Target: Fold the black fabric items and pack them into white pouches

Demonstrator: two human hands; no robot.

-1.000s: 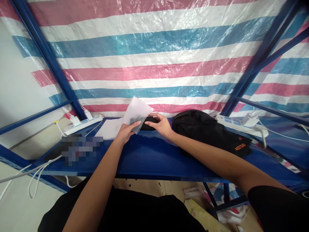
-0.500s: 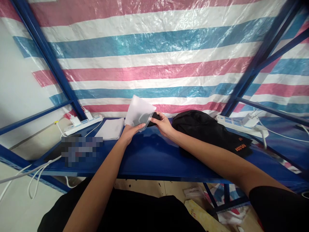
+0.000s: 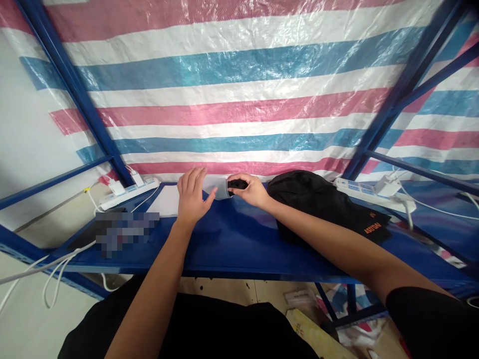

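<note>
A frosted clear plastic bag point(image 3: 217, 187) hangs over the blue shelf with its mouth towards the right. Bunched black cloth point(image 3: 237, 185) sits at that mouth, partly inside the bag. My right hand point(image 3: 256, 190) is closed round the black cloth, thumb below and fingers above. My left hand point(image 3: 192, 194) is open beside the bag's left part, fingers spread upward and thumb pointing at the bag; whether it touches the plastic I cannot tell. Behind my left wrist lies a stack of flat frosted bags point(image 3: 163, 201). To the right is a pile of black fabric point(image 3: 318, 199) with orange lettering.
White power strips with plugs stand at the left point(image 3: 130, 192) and right point(image 3: 374, 193) of the blue shelf point(image 3: 232, 249). White cables point(image 3: 63, 262) trail over the left edge. Blue metal posts point(image 3: 82, 104) frame a striped plastic sheet point(image 3: 232, 114) behind.
My left hand has let go of the bag and moved left and up, its fingers spreading. The bag has dropped lower and turned. My right hand still grips the black cloth.
</note>
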